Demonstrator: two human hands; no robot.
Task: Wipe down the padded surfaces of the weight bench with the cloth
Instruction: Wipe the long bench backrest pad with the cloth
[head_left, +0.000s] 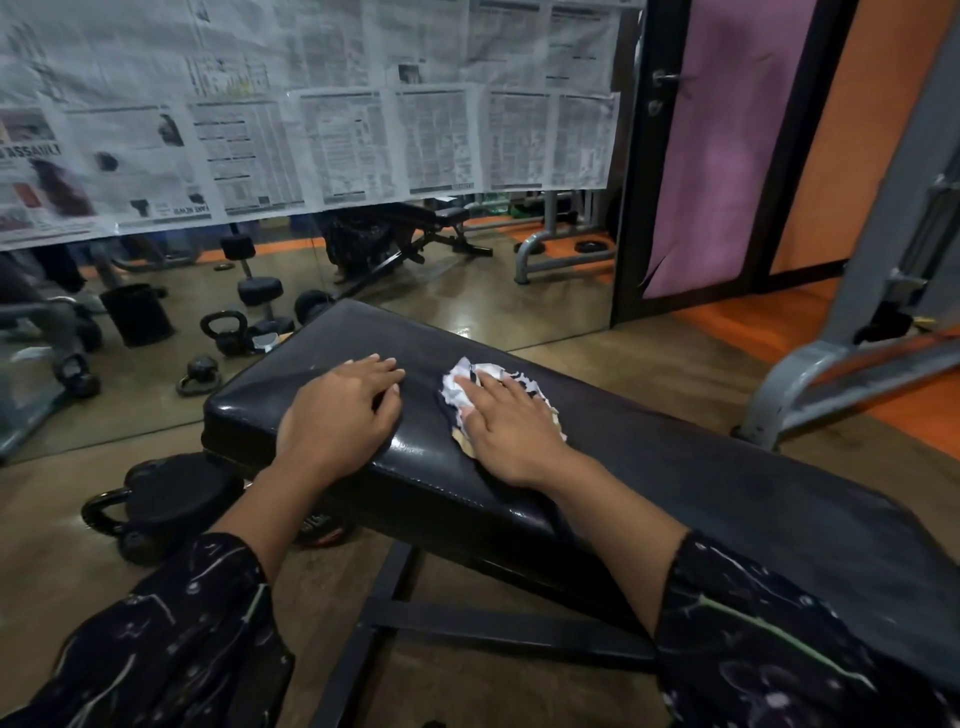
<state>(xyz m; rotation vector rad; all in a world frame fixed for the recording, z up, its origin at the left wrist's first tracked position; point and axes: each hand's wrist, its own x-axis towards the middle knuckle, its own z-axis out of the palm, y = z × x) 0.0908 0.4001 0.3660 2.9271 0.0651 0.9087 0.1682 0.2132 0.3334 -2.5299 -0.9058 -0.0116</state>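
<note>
A black padded weight bench (675, 467) runs from the left middle to the lower right. My left hand (343, 410) lies flat on the pad near its left end, fingers together, holding nothing. Just to the right, my right hand (511, 426) presses down on a crumpled white and dark patterned cloth (470, 376) that lies on the pad; the cloth shows beyond and beside my fingers. The pad looks shiny near its near edge, between the two hands.
Kettlebells (156, 501) stand on the floor left of the bench, more (223, 332) by the mirror wall covered with newspaper (311, 104). The bench's black frame (384, 613) is below. A grey machine frame (810, 379) stands at the right, and a door (727, 145) behind it.
</note>
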